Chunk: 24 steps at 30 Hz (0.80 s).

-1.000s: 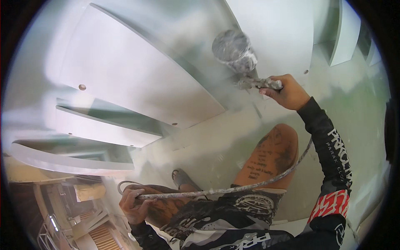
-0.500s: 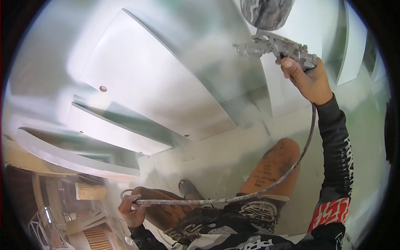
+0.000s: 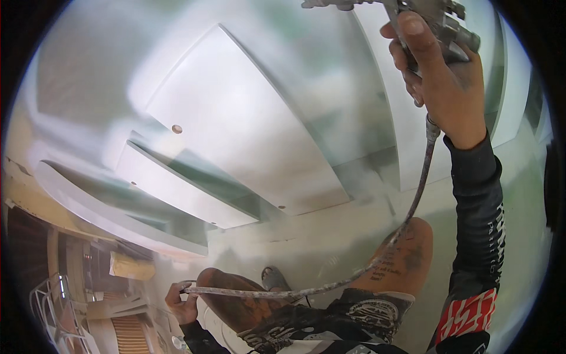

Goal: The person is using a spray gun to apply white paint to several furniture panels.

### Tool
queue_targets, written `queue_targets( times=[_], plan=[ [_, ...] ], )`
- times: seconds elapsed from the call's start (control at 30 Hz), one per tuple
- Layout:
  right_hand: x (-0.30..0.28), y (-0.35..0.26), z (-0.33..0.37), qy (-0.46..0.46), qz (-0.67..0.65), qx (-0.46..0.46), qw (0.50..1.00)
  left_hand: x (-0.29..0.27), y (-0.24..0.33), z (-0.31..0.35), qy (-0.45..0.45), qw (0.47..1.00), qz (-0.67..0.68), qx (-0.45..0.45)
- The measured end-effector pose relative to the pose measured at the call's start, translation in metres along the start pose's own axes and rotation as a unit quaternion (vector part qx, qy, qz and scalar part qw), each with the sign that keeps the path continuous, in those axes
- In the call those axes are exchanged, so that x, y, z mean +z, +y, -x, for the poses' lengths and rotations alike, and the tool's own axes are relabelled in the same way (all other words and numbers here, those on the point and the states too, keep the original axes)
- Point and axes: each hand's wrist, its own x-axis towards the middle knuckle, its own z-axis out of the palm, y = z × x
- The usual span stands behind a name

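My right hand (image 3: 453,88), raised at the upper right, is wrapped round the grip of a paint-stained metal spray gun (image 3: 443,19). The gun's nozzle end points left, and the top of the gun runs out of the picture. From the grip a speckled hose (image 3: 330,288) hangs down and curves across my lap. At the lower left my left hand (image 3: 181,302) closes round that hose. A large white panel (image 3: 236,118) with round holes stands left of the gun. Beside it are a narrow white panel (image 3: 183,187) and a curved white panel (image 3: 106,206).
Further white panels (image 3: 407,144) stand on the right. At the lower left are a wrapped yellowish package (image 3: 131,266), a white metal rack (image 3: 59,312) and a slatted wooden piece (image 3: 131,336). My legs are bent below, with a sandalled foot (image 3: 274,277) on the pale floor.
My right hand has moved up and closer with the spray gun, whose cup has left the picture. The panels have shifted right in view. My left hand still grips the hose.
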Motion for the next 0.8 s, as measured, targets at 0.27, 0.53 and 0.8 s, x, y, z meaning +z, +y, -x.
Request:
queue_targets(
  times=[0.27, 0.53, 0.8],
  plan=[
    [-0.017, 0.026, 0.057, -0.079, 0.018, 0.133, 0.988, -0.01, -0.013, -0.009, 0.031, 0.999, -0.008, -0.007],
    [-0.016, 0.044, 0.12, -0.157, 0.108, 0.265, 0.945, -0.007, -0.024, -0.028, 0.039, 0.998, 0.041, 0.011],
    [-0.008, 0.095, 0.187, -0.226, 0.248, 0.326, 0.884, -0.004, -0.031, -0.047, 0.025, 0.999, 0.013, 0.03]
  ],
)
